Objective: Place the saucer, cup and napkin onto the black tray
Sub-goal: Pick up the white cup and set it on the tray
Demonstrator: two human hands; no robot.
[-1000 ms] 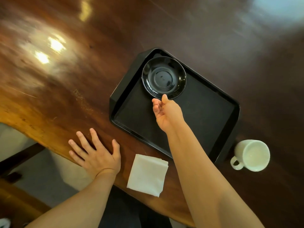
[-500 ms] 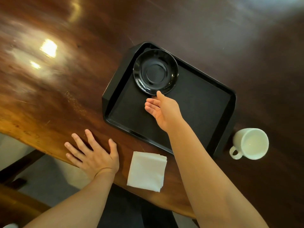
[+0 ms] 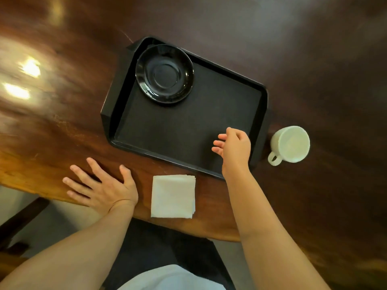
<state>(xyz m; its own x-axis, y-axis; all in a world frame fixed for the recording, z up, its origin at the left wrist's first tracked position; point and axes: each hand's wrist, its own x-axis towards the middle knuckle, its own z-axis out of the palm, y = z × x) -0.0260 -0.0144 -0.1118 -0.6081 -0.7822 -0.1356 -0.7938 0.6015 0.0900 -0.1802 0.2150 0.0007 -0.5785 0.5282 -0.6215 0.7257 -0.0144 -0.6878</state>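
- Two bare hands are at work, and neither has hold of anything: the right hand (image 3: 234, 148) hovers over the near right corner of the black tray (image 3: 117, 107), fingers loosely curled and slightly apart, thumb uppermost, wrist crossing the tray's near rim.
- Flat on the wooden table (image 3: 52, 126), the left hand (image 3: 104, 185) rests palm down with fingers spread wide, near the table's front edge and clear of the tray.
- Between the two forearms lies the folded white napkin (image 3: 173, 196), on the table just short of the tray's near rim, not on the tray.
- Just beyond the right hand's knuckles, outside the tray's right wall, stands the white cup (image 3: 290, 144), upright, handle turned toward the person, apart from the tray.
- Farthest from both hands, the black saucer (image 3: 164, 73) sits inside the tray's far left corner.
- Judged from this layout, one item of three is placed; cup and napkin remain, and the right hand appears best set for the cup.
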